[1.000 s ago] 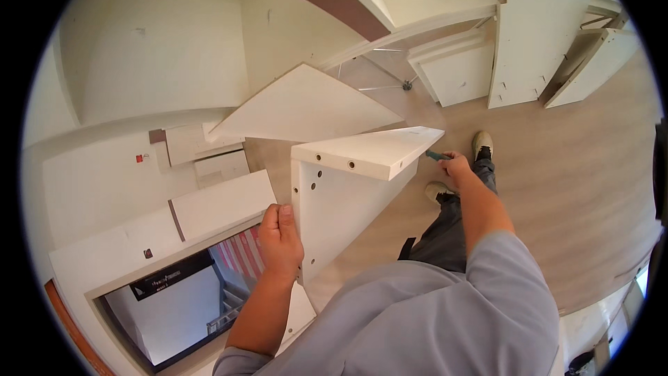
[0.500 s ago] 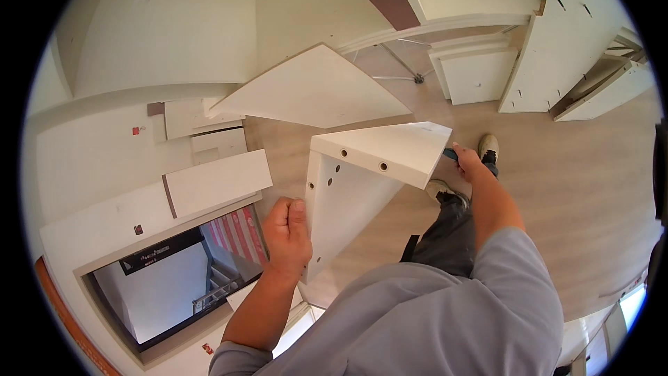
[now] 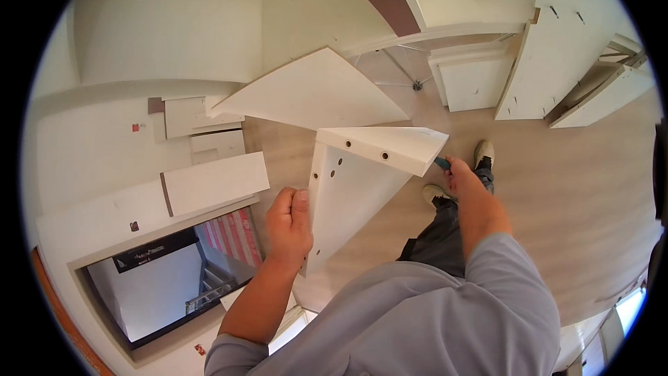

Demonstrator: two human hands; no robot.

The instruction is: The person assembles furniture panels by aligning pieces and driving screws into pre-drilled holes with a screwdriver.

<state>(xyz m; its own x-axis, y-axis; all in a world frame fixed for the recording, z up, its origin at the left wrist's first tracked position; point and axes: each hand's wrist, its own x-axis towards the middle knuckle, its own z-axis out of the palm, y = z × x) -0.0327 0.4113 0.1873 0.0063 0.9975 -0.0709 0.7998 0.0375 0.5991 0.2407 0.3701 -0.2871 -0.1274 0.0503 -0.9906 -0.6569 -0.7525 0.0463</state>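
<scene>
Two white boards with drilled holes meet at a corner in front of me, forming a white panel assembly (image 3: 362, 184). My left hand (image 3: 289, 226) is closed at its left edge, thumb uppermost; the fingertips are hidden. A teal-handled tool (image 3: 442, 163) is held in my right hand (image 3: 460, 175), beside the right end of the upper board. The tool's working end is hidden behind that board, so its kind does not show.
Beyond the assembly a large white board (image 3: 316, 90) lies angled. Small white panels (image 3: 216, 182) rest on the left surface, beside a framed opening with a reflective pane (image 3: 163, 292). Tall white panels with protruding pins (image 3: 536, 76) stand at the right, near a folding metal stand (image 3: 417, 85).
My right hand with the teal-handled tool has shifted slightly left and down along the panel's end. The assembly has tilted a little; my left hand stays at its edge.
</scene>
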